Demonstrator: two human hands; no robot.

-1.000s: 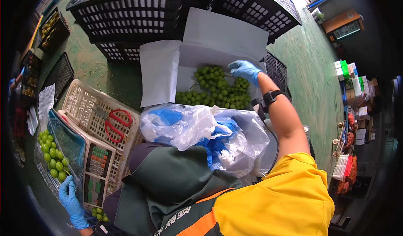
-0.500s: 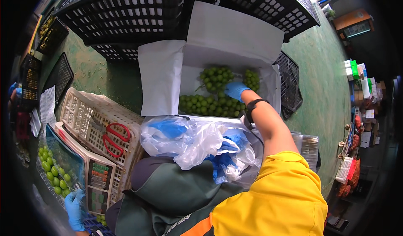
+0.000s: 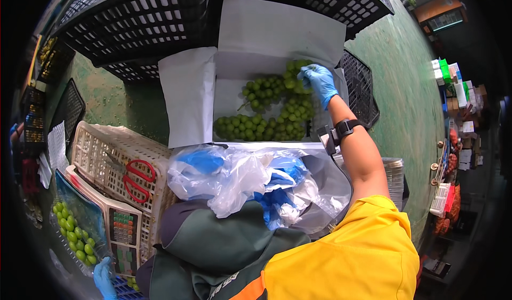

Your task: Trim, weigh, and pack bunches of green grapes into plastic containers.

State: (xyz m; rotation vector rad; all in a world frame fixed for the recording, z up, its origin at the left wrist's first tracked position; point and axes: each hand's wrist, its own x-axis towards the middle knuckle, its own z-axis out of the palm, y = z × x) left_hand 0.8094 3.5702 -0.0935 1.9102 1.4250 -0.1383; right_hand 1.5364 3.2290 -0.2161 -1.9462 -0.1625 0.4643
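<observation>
My right hand (image 3: 319,82), in a blue glove, pinches a green grape bunch (image 3: 294,78) raised at the upper right of a white, paper-lined box (image 3: 189,97). More bunches (image 3: 242,126) lie inside. My left hand (image 3: 104,275), also gloved, grips the lower edge of a clear plastic tray of green grapes (image 3: 74,233) resting at a scale (image 3: 125,226) with a keypad. Red-handled scissors (image 3: 140,180) lie on a cream perforated crate (image 3: 101,145) beside it. Crumpled clear and blue plastic bags (image 3: 229,177) are below the box.
Black perforated crates (image 3: 133,28) are stacked behind the box; black mesh trays (image 3: 361,92) stand at its right. Stacked clear containers (image 3: 393,177) are beside my right arm. Boxes and red sacks (image 3: 452,209) line the far right. Another person's arm (image 3: 17,133) shows at the far left.
My right hand reached down among the grapes, then rose to the box's upper right with a bunch in its fingers. My left hand and the tray moved slightly down and right in view.
</observation>
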